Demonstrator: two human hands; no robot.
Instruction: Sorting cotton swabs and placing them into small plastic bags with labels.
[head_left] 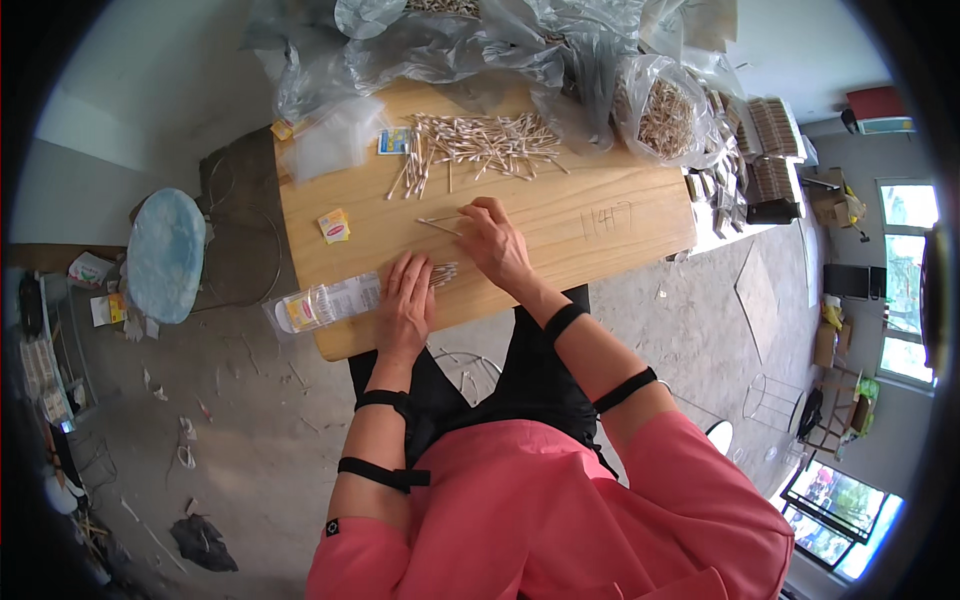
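Note:
My left hand point(405, 295) lies with its fingers stretched out flat over the open end of a clear plastic bag point(350, 298), near the table's front left edge. Beyond those fingers, white tips of a small bundle of cotton swabs point(445, 273) stick out on the right. Curled above the wood, my right hand point(493, 245) has its fingers closed, and a cotton swab point(438, 225) with a thin pale stick juts leftward from them. Its palm side is hidden. Farther back spreads a loose pile of cotton swabs point(490, 140).
Yellow-and-white cards point(335, 225) and a blue card point(394, 141) lie on the wooden table point(620, 205). Clear empty bags point(335, 140) are at the far left, grey plastic sheeting point(420, 60) behind. A swab-filled bag point(665, 115) stands far right; a blue round stool point(167, 255) is left.

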